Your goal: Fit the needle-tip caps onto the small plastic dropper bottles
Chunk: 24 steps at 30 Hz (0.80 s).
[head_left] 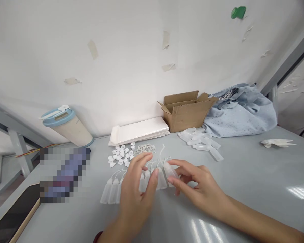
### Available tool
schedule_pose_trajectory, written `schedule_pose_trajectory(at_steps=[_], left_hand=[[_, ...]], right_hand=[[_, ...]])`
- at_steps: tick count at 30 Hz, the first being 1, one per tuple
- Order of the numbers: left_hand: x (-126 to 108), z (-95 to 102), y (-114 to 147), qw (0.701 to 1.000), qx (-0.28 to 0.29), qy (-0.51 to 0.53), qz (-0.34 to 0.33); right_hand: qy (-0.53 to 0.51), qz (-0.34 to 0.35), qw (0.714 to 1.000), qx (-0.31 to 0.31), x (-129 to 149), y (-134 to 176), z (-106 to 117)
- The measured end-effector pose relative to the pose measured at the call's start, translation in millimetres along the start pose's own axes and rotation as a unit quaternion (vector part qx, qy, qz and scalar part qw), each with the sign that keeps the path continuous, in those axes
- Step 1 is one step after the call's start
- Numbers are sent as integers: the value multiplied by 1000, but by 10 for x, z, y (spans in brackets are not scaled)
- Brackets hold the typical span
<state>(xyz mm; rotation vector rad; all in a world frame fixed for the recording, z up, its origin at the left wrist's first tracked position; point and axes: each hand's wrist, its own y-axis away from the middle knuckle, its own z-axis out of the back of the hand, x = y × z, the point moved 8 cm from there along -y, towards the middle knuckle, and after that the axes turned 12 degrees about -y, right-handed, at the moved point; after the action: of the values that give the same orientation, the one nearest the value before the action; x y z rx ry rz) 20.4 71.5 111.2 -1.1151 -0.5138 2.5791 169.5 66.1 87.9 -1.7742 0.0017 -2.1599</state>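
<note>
My right hand [192, 179] has thumb and fingers around a translucent plastic squeeze bottle [170, 171], at the right end of a row. A thin, curved clear tube [162, 153] rises near its neck. My left hand [139, 184] hovers over the row with thumb and fingers apart, holding nothing visible. It hides the middle of the row. Several similar bottles [108, 192] lie side by side at its left, with thin bent tubes at their tops. Behind the hands are a pile of small white caps [120, 153] and a heap of short pale tubes [145, 147].
Loose bottles [202, 138] lie before an open cardboard box [187, 116]. White padded envelopes [142, 131] rest by the wall. A blue-lidded tumbler [72, 130] and a phone [17, 212] are at left. A pale blue cloth bag [243, 114] and crumpled tissue [277, 143] are at right.
</note>
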Motion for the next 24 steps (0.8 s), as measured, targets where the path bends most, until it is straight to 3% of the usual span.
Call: schedule_pose_trajectory(at_steps=[2, 4, 7, 11, 14, 20, 24], left_hand=[[-215, 18, 44, 988, -38, -69, -134], [-357, -53, 108, 967, -33, -110, -228], [-412, -176, 164, 946, -17, -163, -281], [-374, -254, 164, 943, -23, -186, -275], [-340, -333, 126, 947, -6, -183, -262], [-278, -613, 67, 945, 99, -199, -238], [-221, -737, 76, 938, 166, -223, -209]], right_hand=[[-25, -31, 999, -10, -36, -2, 17], [-41, -51, 998, -16, -60, 1, 23], [-47, -71, 996, -24, -96, 7, 15], [-27, -85, 996, -18, -127, -13, 0], [56, -83, 995, 14, -101, -74, 33], [190, -129, 971, 66, -130, -205, 229], [230, -131, 959, 101, -197, -200, 219]])
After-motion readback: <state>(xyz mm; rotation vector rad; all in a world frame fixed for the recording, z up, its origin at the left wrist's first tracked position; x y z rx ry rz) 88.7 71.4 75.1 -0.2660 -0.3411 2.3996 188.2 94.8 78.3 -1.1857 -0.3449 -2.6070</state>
